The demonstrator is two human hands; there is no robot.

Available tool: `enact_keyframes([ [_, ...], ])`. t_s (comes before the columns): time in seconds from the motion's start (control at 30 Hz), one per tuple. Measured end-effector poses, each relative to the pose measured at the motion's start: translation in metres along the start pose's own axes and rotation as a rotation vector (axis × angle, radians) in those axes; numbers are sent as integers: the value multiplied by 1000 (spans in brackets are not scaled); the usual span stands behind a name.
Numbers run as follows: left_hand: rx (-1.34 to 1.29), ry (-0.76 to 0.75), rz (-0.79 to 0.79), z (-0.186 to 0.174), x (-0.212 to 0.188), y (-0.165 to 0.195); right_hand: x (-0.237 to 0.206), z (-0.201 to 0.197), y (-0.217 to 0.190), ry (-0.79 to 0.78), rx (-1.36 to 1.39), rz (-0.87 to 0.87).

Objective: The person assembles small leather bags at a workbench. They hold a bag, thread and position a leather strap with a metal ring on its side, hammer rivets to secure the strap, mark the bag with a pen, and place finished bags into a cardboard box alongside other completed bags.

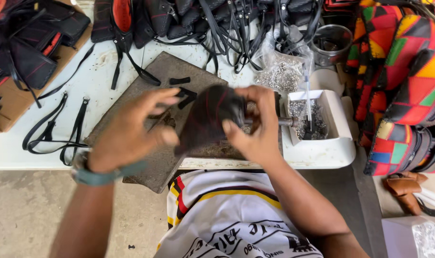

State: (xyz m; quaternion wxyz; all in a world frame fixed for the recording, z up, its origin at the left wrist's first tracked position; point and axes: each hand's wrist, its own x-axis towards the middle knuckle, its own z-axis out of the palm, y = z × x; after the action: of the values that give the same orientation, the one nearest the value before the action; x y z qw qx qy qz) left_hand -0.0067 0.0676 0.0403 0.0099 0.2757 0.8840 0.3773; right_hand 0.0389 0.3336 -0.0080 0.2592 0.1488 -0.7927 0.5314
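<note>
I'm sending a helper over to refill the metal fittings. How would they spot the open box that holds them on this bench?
Start at the white table and go to its right end, beside the stack of multicoloured patchwork bags. There stands a small white open box filled with tiny silvery metal fittings, just right of the right hand. Unlike the clear plastic bag of fittings behind it, it is a stiff, square-sided box.

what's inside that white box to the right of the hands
The white box holds a heap of small silvery metal pieces, with a thin clear rod standing in them. Its bottom is covered by the heap.
</note>
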Motion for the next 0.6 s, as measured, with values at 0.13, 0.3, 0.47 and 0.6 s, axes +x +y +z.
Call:
enact_keyframes([
  [0.13,148,202,386,42,20,23,20,1,14,-56,-52,-67],
  [0.3,-15,294,199,35,27,-24,95,-74,96,-186,-560,-84],
  [0.47,-225,382,260,49,23,-47,142,-89,201,-582,-1289,73],
  [0.6,-553,502,187,69,43,-51,142,-77,221,-595,-1290,274],
])
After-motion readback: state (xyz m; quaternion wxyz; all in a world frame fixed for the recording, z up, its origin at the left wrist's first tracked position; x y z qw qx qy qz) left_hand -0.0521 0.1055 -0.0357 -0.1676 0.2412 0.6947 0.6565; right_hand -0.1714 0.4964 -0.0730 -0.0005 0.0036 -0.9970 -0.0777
